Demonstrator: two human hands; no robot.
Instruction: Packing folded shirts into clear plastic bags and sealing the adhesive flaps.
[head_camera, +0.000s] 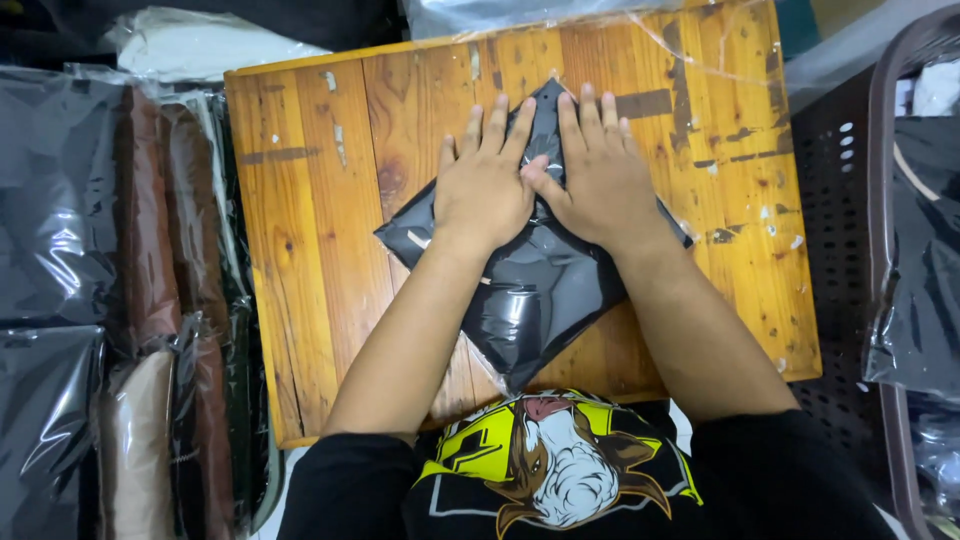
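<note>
Overhead, hands: left hand and right hand both flat, fingers spread, gripping nothing, thumbs touching.
Bag: black plastic bag lies cornerwise at the middle of the wooden table, pressed under both palms.
Left of table: wrapped dark and brown packets, stacked.
Right of table: dark basket holding bagged black cloth.

Single head-worn view, looking almost straight down from above the person's chest onto the wooden surface. Close range: the surface fills the frame's middle. Bagged stacks fringe the left edge, a dark basket the right.
</note>
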